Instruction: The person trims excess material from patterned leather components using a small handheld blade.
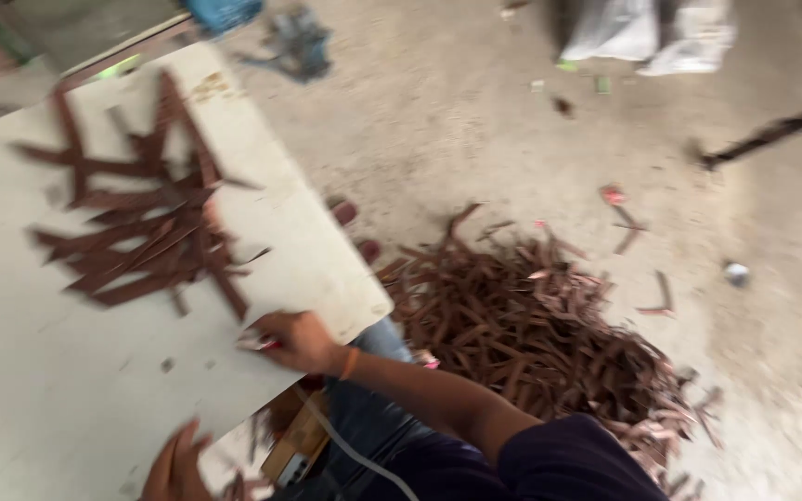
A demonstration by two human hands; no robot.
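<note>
- Brown strips (136,232) lie in a loose, crisscrossed heap on the pale board (39,371) in front of me, toward its far left part; the view is blurred, so I cannot make out single strips well.
- My right hand (294,341) rests at the near right edge of the board, just below the heap and not touching it. Its fingers are curled in, and something small with a pink or red tip (260,343) shows at them; I cannot tell what it is, or whether I truly grip it.
- An orange band (350,362) sits on my right wrist, and my dark sleeve (568,459) fills the lower right of the head view.
- My left hand (174,464) is at the bottom edge of the picture, over the near edge of the board, fingers spread and holding nothing that I can see.
- On the concrete floor (475,121) to the right of the board lies a much bigger pile of the same brown strips (531,325), well apart from the ones on the board, with a few stray pieces scattered beyond it.
- A white sack (647,32) stands at the far side of the floor, and a blue object (220,14) sits beyond the far corner of the board.
</note>
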